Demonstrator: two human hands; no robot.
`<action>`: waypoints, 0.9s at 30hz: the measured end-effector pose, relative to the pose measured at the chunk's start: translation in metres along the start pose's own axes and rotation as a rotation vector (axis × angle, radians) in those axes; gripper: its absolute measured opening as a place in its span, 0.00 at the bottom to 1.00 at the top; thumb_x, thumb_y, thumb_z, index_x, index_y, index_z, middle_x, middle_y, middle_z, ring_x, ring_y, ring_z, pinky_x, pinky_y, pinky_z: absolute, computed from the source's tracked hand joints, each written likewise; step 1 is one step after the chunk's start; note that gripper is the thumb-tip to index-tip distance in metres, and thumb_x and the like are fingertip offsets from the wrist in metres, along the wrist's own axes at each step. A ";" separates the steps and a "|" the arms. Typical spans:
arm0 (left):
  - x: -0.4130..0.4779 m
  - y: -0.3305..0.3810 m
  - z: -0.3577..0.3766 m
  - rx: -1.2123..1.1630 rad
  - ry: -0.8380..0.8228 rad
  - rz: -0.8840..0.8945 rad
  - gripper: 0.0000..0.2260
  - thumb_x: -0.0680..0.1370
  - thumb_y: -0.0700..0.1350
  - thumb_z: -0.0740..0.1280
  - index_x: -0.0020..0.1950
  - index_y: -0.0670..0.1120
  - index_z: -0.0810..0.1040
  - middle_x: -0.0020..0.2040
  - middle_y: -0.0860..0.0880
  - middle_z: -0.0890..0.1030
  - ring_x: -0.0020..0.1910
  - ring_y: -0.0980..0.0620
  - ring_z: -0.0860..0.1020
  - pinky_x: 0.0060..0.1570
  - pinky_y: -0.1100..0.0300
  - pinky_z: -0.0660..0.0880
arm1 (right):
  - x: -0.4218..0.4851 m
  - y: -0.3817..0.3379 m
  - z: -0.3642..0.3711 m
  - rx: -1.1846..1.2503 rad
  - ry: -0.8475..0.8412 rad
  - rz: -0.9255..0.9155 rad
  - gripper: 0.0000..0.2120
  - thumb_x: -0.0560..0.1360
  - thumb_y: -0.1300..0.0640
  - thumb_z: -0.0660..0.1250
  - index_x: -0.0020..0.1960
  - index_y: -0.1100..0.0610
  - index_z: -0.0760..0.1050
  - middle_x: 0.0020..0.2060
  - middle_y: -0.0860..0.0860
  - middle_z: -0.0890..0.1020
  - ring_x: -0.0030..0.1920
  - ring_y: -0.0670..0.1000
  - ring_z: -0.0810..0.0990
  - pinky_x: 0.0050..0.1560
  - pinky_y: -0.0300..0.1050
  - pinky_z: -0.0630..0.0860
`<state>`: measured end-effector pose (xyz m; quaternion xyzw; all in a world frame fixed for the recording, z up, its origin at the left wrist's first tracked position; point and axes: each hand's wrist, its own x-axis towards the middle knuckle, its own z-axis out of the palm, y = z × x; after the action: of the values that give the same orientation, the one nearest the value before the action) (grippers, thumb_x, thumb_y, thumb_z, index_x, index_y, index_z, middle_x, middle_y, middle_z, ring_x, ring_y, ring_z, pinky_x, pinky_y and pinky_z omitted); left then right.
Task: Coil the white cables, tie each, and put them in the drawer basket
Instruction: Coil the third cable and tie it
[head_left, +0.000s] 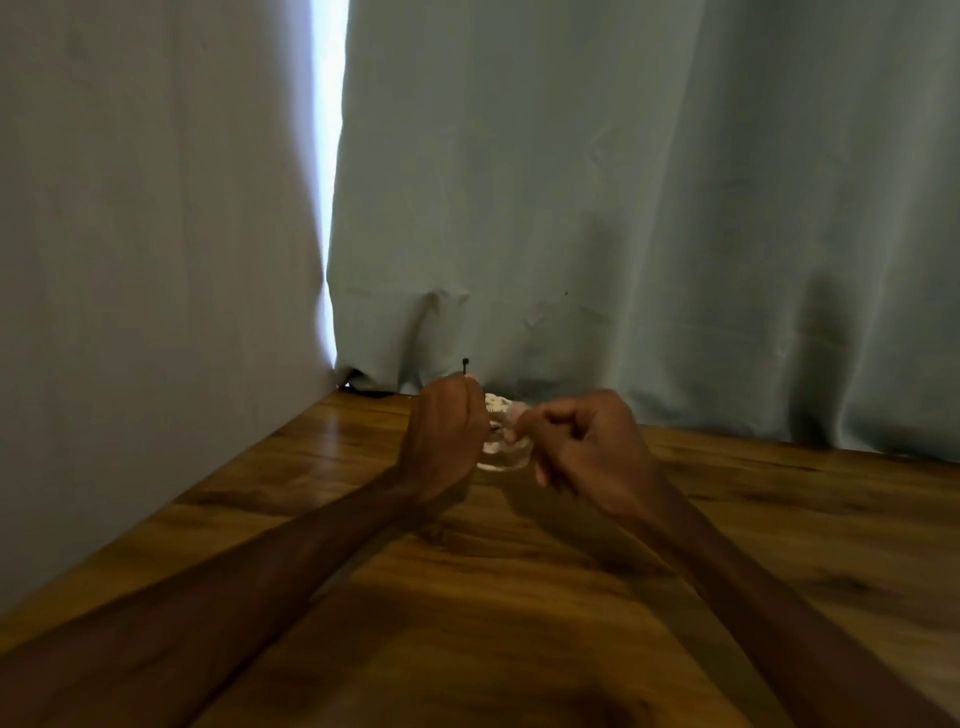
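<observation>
A small coil of white cable (500, 447) sits between my two hands, just above the wooden table (467, 597), near its far edge. My left hand (447, 436) is closed against the coil's left side, and a thin dark tie end (465, 364) sticks up out of its fist. My right hand (582, 447) pinches the coil's right side with fingertips closed. Most of the coil is hidden behind the hands. No drawer basket is in view.
A pale blue-grey curtain (623, 208) hangs right behind the table's far edge, with a bright gap (328, 182) of light in it. Another pale curtain or wall (130, 260) runs along the table's left edge.
</observation>
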<state>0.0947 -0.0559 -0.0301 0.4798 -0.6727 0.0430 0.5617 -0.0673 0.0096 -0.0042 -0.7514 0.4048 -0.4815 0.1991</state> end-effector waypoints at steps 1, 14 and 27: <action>0.002 -0.001 -0.001 -0.058 0.015 -0.090 0.16 0.85 0.38 0.58 0.37 0.44 0.71 0.33 0.50 0.69 0.37 0.49 0.69 0.40 0.59 0.60 | -0.002 0.000 0.008 -0.093 -0.076 0.007 0.12 0.83 0.55 0.65 0.47 0.58 0.85 0.26 0.54 0.83 0.22 0.46 0.75 0.27 0.35 0.70; 0.003 0.022 0.006 -0.185 -0.002 -0.229 0.21 0.85 0.40 0.56 0.31 0.47 0.65 0.31 0.50 0.68 0.31 0.56 0.67 0.30 0.68 0.65 | -0.016 0.009 0.044 0.139 0.117 0.106 0.11 0.84 0.57 0.62 0.58 0.52 0.83 0.31 0.55 0.85 0.20 0.53 0.73 0.23 0.42 0.69; -0.006 0.009 0.000 -0.068 -0.102 -0.090 0.14 0.85 0.40 0.55 0.41 0.44 0.70 0.33 0.55 0.65 0.35 0.54 0.67 0.43 0.59 0.65 | -0.006 0.008 0.025 0.121 0.044 0.216 0.09 0.80 0.60 0.69 0.44 0.60 0.87 0.21 0.53 0.77 0.19 0.45 0.69 0.25 0.37 0.70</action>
<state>0.0884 -0.0476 -0.0304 0.4918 -0.6791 -0.0299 0.5442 -0.0494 0.0069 -0.0246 -0.6793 0.4579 -0.4970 0.2861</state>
